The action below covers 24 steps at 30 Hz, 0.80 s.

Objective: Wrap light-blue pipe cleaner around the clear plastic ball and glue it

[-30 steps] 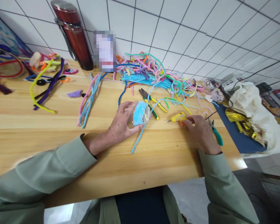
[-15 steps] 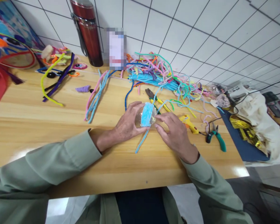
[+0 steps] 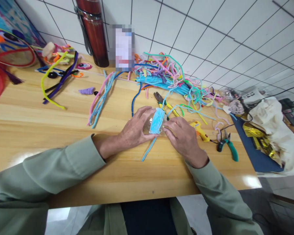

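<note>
My left hand [image 3: 135, 128] is closed around the left side of a clear plastic ball [image 3: 147, 126]. A band of light blue pipe cleaners [image 3: 157, 120] lies side by side across the ball, and loose blue ends stick out above and below it. At the ball's right side, my right hand [image 3: 182, 135] has thumb and forefinger pinched together; what sits between those fingertips is too small to make out. Just behind the ball, yellow-handled pliers [image 3: 170, 106] lie on the table, partly hidden by it.
A yellow glue gun [image 3: 200, 131] and green-handled cutters [image 3: 228, 147] lie to the right. Behind is a tangled heap of pipe cleaners [image 3: 164, 80]. Blue and pink stems [image 3: 102, 98] lie to the left. A red thermos [image 3: 94, 36] and a blurred phone-like object [image 3: 123, 47] stand by the wall.
The ball has tilted slightly between my hands, so its blue band leans a little more to the right. My right thumb and forefinger have drawn closer together at its edge.
</note>
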Each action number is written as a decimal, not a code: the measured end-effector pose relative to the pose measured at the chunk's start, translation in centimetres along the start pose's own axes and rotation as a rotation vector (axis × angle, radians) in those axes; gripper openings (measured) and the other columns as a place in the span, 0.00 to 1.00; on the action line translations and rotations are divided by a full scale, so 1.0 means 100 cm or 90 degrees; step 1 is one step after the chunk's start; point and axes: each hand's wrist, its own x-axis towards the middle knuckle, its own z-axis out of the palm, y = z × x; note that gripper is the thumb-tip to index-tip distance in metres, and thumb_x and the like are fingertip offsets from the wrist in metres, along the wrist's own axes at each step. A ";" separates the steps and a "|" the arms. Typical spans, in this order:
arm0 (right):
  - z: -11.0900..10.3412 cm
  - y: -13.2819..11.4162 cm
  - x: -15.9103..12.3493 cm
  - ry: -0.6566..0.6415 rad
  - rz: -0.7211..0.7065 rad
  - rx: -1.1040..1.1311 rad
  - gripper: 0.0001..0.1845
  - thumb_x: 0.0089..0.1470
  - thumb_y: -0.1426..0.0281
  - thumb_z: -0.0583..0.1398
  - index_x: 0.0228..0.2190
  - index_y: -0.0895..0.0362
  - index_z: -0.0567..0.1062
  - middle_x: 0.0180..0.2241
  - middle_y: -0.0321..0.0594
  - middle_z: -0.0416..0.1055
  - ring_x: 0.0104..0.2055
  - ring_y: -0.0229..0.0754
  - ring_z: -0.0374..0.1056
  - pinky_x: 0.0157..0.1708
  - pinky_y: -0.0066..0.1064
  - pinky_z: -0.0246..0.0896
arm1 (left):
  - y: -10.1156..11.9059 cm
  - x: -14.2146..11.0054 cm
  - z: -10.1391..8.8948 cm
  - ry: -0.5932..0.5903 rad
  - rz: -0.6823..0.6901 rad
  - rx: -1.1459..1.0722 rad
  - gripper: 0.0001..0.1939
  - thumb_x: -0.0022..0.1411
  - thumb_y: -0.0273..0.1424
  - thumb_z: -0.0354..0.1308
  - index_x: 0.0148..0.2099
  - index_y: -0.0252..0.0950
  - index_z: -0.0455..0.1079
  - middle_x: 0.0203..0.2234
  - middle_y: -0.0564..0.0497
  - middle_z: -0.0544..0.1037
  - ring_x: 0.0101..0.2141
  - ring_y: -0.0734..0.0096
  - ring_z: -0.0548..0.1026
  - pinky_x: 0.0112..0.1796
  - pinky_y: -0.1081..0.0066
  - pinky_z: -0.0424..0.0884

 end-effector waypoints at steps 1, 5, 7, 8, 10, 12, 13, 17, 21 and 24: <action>0.001 0.001 -0.001 0.001 0.000 0.000 0.08 0.72 0.72 0.60 0.43 0.52 0.80 0.39 0.44 0.80 0.43 0.48 0.76 0.42 0.40 0.72 | 0.000 0.000 0.000 -0.001 -0.001 0.001 0.49 0.60 0.37 0.76 0.75 0.46 0.54 0.68 0.36 0.67 0.69 0.42 0.68 0.67 0.39 0.71; 0.006 0.004 -0.005 0.039 -0.012 -0.002 0.07 0.71 0.72 0.61 0.42 0.52 0.80 0.39 0.42 0.80 0.41 0.46 0.75 0.39 0.39 0.71 | 0.000 0.001 0.000 0.008 0.002 0.004 0.49 0.59 0.37 0.77 0.74 0.46 0.54 0.67 0.36 0.68 0.69 0.42 0.68 0.67 0.39 0.71; 0.009 0.004 -0.007 0.075 -0.013 -0.006 0.05 0.70 0.72 0.62 0.43 0.52 0.80 0.39 0.41 0.80 0.40 0.45 0.76 0.37 0.38 0.71 | -0.001 0.002 0.000 0.014 0.004 0.006 0.49 0.59 0.37 0.77 0.74 0.46 0.54 0.66 0.37 0.68 0.68 0.43 0.69 0.67 0.39 0.72; 0.010 0.003 -0.008 0.094 -0.011 -0.006 0.05 0.70 0.72 0.64 0.44 0.52 0.80 0.39 0.41 0.80 0.40 0.45 0.77 0.37 0.37 0.72 | -0.001 0.002 0.000 0.016 0.005 0.006 0.49 0.59 0.37 0.77 0.74 0.46 0.54 0.66 0.37 0.69 0.68 0.43 0.69 0.66 0.39 0.72; 0.013 0.002 -0.009 0.130 -0.005 -0.003 0.06 0.68 0.72 0.66 0.46 0.51 0.79 0.39 0.41 0.81 0.40 0.45 0.78 0.39 0.38 0.74 | -0.002 0.002 0.000 0.015 0.008 0.005 0.49 0.60 0.38 0.77 0.74 0.46 0.53 0.66 0.36 0.69 0.68 0.43 0.69 0.66 0.39 0.72; 0.014 0.000 -0.010 0.157 0.011 0.002 0.09 0.66 0.71 0.69 0.47 0.51 0.78 0.39 0.42 0.82 0.41 0.47 0.80 0.40 0.39 0.75 | -0.003 0.002 0.000 0.017 0.009 0.004 0.49 0.60 0.39 0.77 0.74 0.46 0.53 0.66 0.36 0.69 0.68 0.43 0.69 0.66 0.39 0.72; 0.014 0.000 -0.010 0.165 0.019 0.006 0.10 0.66 0.71 0.69 0.47 0.51 0.77 0.39 0.42 0.82 0.42 0.47 0.80 0.40 0.39 0.76 | -0.003 0.002 0.000 0.019 0.009 0.003 0.49 0.60 0.39 0.77 0.74 0.46 0.53 0.66 0.36 0.69 0.68 0.43 0.69 0.66 0.39 0.73; 0.014 0.000 -0.008 0.164 0.026 0.018 0.09 0.66 0.71 0.68 0.46 0.51 0.76 0.39 0.43 0.82 0.43 0.47 0.80 0.39 0.38 0.76 | -0.002 0.002 0.000 0.021 0.007 -0.001 0.49 0.60 0.39 0.77 0.74 0.47 0.53 0.66 0.36 0.69 0.68 0.43 0.70 0.66 0.39 0.73; 0.013 -0.003 -0.006 0.154 0.016 0.005 0.08 0.66 0.72 0.67 0.45 0.52 0.75 0.39 0.45 0.82 0.43 0.48 0.81 0.41 0.39 0.77 | -0.002 0.001 0.000 0.016 -0.005 0.002 0.49 0.59 0.37 0.77 0.74 0.46 0.54 0.66 0.36 0.69 0.68 0.42 0.69 0.66 0.38 0.71; 0.013 -0.006 -0.004 0.155 0.026 -0.016 0.08 0.66 0.72 0.67 0.45 0.52 0.75 0.39 0.44 0.83 0.42 0.48 0.81 0.41 0.38 0.77 | -0.001 0.001 0.000 0.009 -0.007 0.004 0.50 0.59 0.36 0.77 0.74 0.47 0.53 0.67 0.37 0.68 0.69 0.41 0.68 0.67 0.37 0.71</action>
